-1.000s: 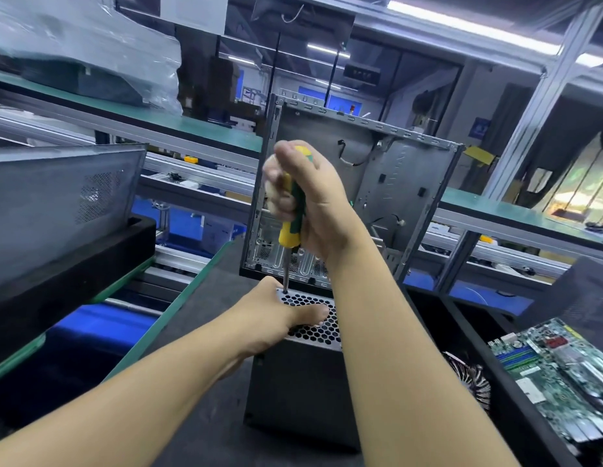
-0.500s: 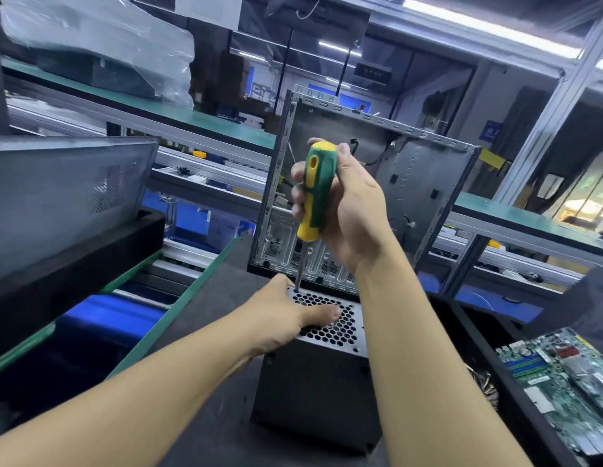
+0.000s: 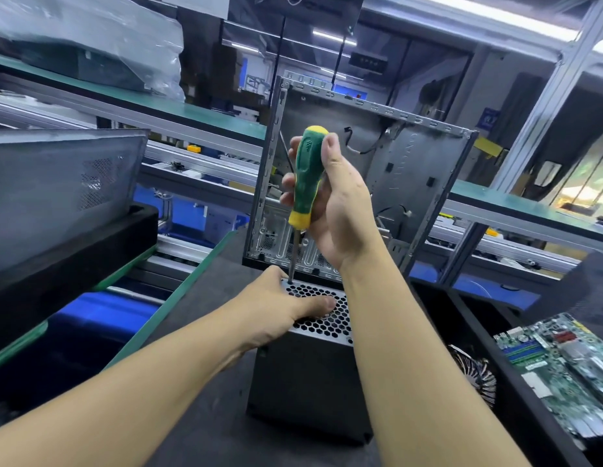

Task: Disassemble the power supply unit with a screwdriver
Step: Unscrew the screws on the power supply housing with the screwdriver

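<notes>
The power supply unit [image 3: 310, 382] is seen standing on end on a dark work mat [image 3: 199, 315], near the middle of the view, with its honeycomb grille [image 3: 327, 318] turned upward. Its upper left corner is held by the left hand [image 3: 276, 311]: the thumb is laid flat across the grille, while the other fingers are wrapped over the left edge and are mostly hidden.

Above it, a screwdriver [image 3: 306, 173] with a green and yellow handle is gripped by the right hand [image 3: 340, 210], the fingers and thumb being curled round the handle. The shaft is held almost upright, and its tip is set at the far left corner of the grille, just beside the left hand.

To the right, a green circuit board [image 3: 563, 362] is laid in a black bin, with a finned round fan [image 3: 475, 375] beside it. To the left, a grey perforated panel [image 3: 57, 183] is propped over a black tray.

Directly behind the unit, an opened computer case [image 3: 411, 183] is stood upright, its bare metal interior facing the viewer. Further back, a plastic-wrapped bundle [image 3: 91, 38] is kept on a green shelf.
</notes>
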### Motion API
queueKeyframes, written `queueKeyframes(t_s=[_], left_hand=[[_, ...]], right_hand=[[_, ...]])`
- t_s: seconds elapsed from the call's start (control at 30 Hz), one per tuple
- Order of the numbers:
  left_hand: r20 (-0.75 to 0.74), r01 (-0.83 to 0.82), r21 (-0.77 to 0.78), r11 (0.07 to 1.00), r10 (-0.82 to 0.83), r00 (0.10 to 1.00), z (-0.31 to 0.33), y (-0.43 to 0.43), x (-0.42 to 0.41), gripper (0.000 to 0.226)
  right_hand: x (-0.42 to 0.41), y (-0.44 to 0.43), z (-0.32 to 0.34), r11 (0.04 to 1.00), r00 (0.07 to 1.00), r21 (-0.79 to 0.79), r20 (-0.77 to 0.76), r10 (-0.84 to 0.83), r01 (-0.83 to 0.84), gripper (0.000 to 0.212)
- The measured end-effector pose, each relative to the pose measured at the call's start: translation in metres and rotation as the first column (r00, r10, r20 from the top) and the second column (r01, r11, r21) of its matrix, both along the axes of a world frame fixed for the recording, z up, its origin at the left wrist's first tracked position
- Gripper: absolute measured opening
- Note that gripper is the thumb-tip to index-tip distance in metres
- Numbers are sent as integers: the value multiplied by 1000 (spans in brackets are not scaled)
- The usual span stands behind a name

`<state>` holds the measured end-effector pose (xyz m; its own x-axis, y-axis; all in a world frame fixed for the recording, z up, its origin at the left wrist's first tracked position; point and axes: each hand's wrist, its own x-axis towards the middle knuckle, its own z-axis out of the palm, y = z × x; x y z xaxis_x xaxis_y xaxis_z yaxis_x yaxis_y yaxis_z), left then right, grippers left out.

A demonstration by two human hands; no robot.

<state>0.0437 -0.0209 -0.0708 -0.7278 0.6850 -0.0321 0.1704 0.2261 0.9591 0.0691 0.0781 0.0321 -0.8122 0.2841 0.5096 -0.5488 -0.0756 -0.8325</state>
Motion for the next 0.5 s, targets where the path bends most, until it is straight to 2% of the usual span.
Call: queueKeyframes(t_s=[0.07,0.17,0.27,0.37,0.5], left_hand=[[0,-5,1,1000,5,1000,0,0,1,113],[-5,-16,-6,1000,16,1000,-1,-1,1,104],[-11,-23,-3,1000,23,1000,0,0,2,95],[-28,-31,-6,999,31,999,0,0,2,98],[-34,-30,-3,1000,30,999,0,-1,2,95]], right_hand=[[-1,-1,-1,999,1000,-32,27,13,-12,49],[-3,-2,-2,990,998,-128,19,62,-59,51],[-2,-2,-3,996,999,-79,-16,38,-39,53],[-1,-1,-6,998,999,-54,-19,-45,44,39],[0,1,-6,997,999,-64,-36,-35,32,28]])
